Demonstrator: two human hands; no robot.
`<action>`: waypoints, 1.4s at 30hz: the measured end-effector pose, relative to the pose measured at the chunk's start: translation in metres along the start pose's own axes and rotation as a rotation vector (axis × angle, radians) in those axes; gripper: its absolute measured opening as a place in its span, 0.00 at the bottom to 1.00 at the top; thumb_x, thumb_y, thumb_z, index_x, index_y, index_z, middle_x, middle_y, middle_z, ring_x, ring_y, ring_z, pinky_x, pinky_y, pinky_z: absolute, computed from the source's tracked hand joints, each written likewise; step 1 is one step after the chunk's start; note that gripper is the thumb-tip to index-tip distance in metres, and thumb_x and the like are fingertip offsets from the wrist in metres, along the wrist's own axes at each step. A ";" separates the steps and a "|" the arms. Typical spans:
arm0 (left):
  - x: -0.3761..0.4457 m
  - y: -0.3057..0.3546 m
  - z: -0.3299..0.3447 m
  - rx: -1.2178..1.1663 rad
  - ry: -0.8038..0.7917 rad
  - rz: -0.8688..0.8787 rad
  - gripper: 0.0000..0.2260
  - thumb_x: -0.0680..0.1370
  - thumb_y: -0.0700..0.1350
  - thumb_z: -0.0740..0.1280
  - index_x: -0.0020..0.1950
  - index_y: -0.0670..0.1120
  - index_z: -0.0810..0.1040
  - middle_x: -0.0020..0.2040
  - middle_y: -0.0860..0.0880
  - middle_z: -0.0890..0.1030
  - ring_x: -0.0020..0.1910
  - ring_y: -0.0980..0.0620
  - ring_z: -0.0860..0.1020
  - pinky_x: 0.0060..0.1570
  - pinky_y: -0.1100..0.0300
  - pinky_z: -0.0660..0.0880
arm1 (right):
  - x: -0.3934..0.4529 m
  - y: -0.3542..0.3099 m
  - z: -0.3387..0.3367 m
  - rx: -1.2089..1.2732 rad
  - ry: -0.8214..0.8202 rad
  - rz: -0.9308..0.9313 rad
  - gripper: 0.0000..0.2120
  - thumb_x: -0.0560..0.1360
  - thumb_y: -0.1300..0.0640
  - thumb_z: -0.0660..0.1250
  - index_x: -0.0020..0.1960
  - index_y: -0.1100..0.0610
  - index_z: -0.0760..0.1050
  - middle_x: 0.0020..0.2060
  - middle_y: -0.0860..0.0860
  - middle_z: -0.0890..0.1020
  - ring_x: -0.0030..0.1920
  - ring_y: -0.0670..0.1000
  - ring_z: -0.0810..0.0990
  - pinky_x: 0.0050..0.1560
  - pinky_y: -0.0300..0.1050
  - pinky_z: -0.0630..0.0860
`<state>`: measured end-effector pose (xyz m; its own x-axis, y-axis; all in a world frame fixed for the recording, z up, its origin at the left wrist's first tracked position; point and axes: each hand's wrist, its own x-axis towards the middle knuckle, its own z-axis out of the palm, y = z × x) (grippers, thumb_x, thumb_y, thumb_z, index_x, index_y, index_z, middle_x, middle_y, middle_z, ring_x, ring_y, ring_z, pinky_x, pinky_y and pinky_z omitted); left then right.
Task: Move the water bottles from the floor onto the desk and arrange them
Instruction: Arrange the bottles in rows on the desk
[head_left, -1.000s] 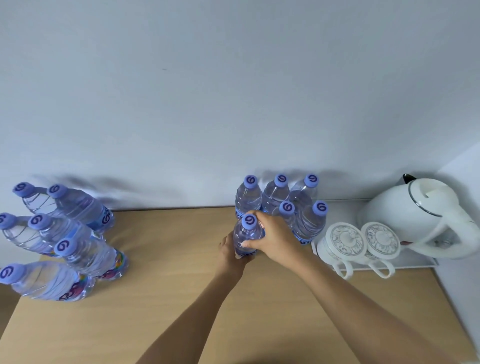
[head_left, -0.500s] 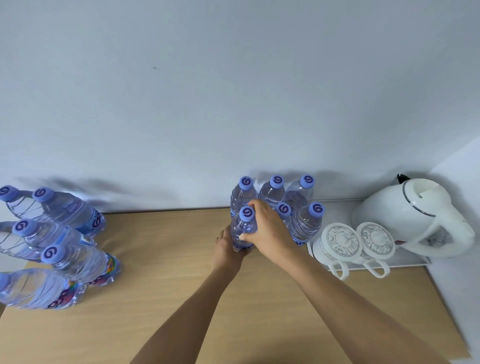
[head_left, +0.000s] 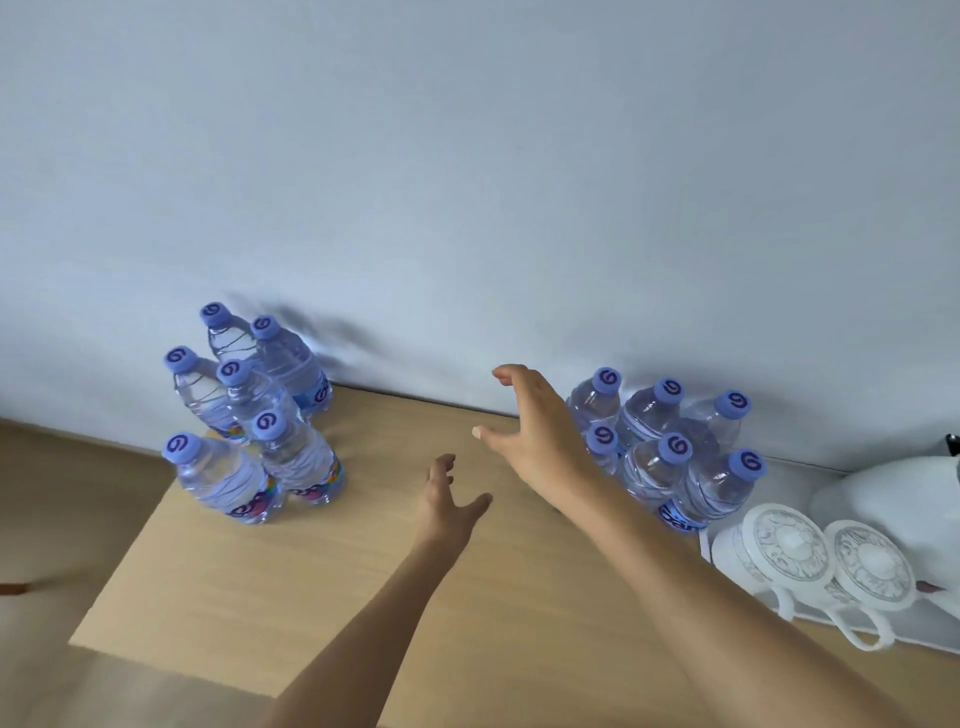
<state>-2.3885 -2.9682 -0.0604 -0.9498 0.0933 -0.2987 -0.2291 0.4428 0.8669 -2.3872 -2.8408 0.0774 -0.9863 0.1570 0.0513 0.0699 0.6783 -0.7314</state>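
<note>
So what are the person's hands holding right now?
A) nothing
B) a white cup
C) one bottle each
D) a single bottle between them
A: the left hand and right hand hang open over the desk, fingers spread, between the two bottle clusters.

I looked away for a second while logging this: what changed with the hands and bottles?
Both hands let go of the clear purple-capped water bottle, leaving it in the right-hand cluster. The left hand and right hand now reach open toward the left bottle group. The white kettle and cups stayed.
</note>
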 end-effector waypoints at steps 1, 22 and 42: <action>-0.002 -0.005 -0.012 -0.004 0.045 -0.008 0.30 0.71 0.42 0.75 0.69 0.45 0.65 0.66 0.49 0.70 0.58 0.54 0.70 0.54 0.59 0.69 | 0.002 -0.007 0.011 0.009 -0.040 -0.012 0.27 0.73 0.56 0.72 0.69 0.55 0.66 0.64 0.49 0.72 0.66 0.48 0.69 0.60 0.43 0.68; -0.040 -0.089 -0.173 -0.182 0.367 -0.156 0.26 0.69 0.45 0.76 0.64 0.49 0.70 0.60 0.55 0.73 0.57 0.55 0.73 0.51 0.62 0.70 | 0.045 -0.092 0.200 0.230 -0.362 0.016 0.29 0.61 0.52 0.81 0.55 0.51 0.69 0.46 0.43 0.77 0.48 0.48 0.78 0.41 0.39 0.71; -0.047 0.017 -0.104 -0.317 -0.400 0.054 0.23 0.67 0.39 0.78 0.59 0.49 0.75 0.49 0.52 0.84 0.45 0.60 0.82 0.40 0.69 0.76 | 0.012 -0.021 0.021 0.684 -0.362 0.227 0.20 0.67 0.53 0.76 0.58 0.49 0.79 0.49 0.52 0.85 0.53 0.52 0.84 0.57 0.48 0.77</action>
<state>-2.3698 -3.0577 0.0103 -0.8205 0.4696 -0.3260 -0.2944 0.1418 0.9451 -2.4037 -2.8684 0.0793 -0.9545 -0.0834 -0.2862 0.2829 0.0498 -0.9579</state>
